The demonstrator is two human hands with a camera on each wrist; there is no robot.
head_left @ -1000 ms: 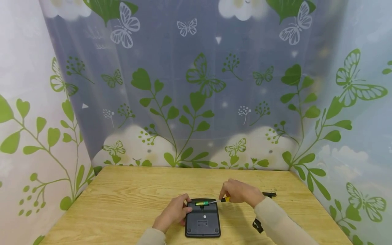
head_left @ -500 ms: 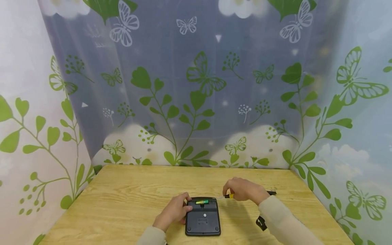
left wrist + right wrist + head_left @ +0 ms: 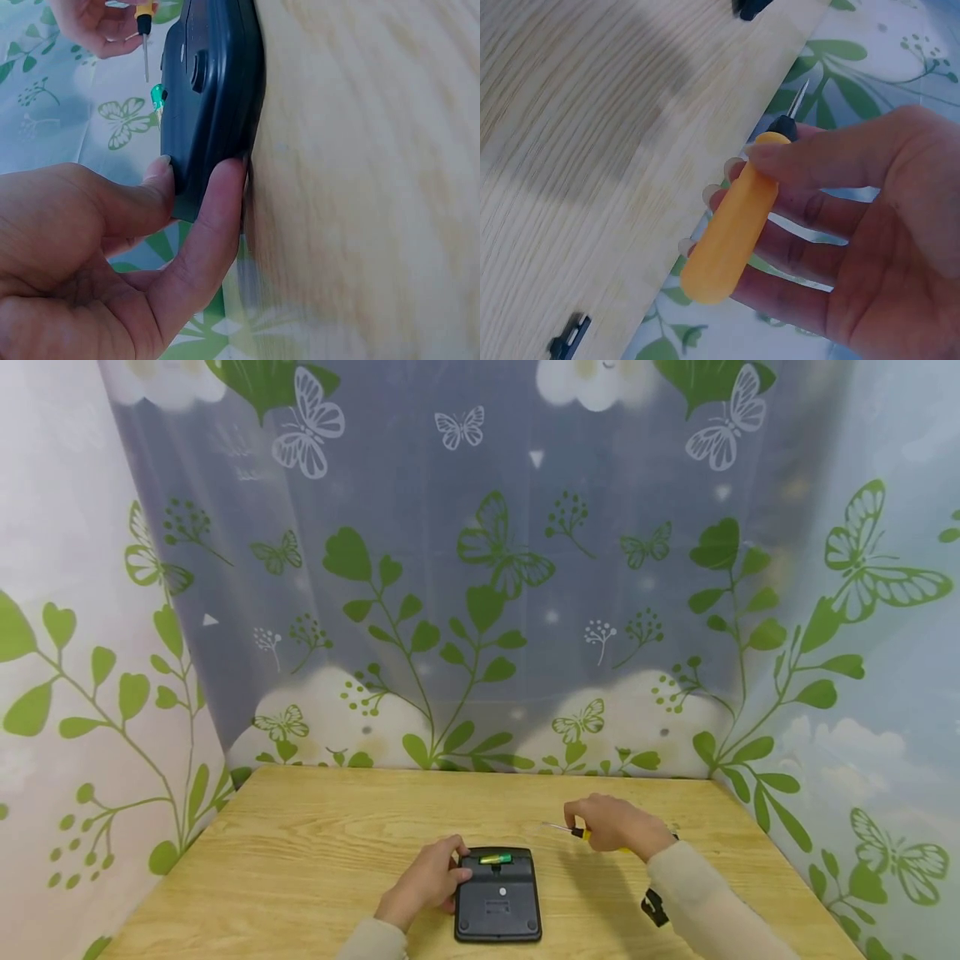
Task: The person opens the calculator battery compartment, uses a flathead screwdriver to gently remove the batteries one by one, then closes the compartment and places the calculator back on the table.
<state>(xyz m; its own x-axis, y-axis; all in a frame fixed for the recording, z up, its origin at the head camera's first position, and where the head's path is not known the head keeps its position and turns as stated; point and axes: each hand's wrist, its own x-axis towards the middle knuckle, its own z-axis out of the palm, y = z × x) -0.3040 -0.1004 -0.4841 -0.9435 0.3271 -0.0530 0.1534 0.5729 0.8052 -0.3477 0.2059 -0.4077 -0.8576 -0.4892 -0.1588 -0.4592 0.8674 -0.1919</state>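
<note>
A black calculator [image 3: 498,906] lies on the table with its back facing up. In its open battery compartment sits a green and gold battery [image 3: 496,859], its green end also visible in the left wrist view. My left hand [image 3: 429,875] holds the calculator's left edge between thumb and fingers. To the right of the calculator and above the table, my right hand [image 3: 611,822] holds a small screwdriver [image 3: 731,225] by its yellow handle. Its thin metal shaft [image 3: 557,826] points left, apart from the battery.
A narrow black piece [image 3: 570,341] lies on the wooden table [image 3: 337,827], mostly behind my right wrist in the head view. A black strap [image 3: 654,907] shows beside the right sleeve. Patterned curtains [image 3: 480,610] stand along the table's back and sides.
The screwdriver's tip has left the battery, and my right hand has drawn it away to the right. The battery stays in the compartment. My left hand keeps its hold on the calculator.
</note>
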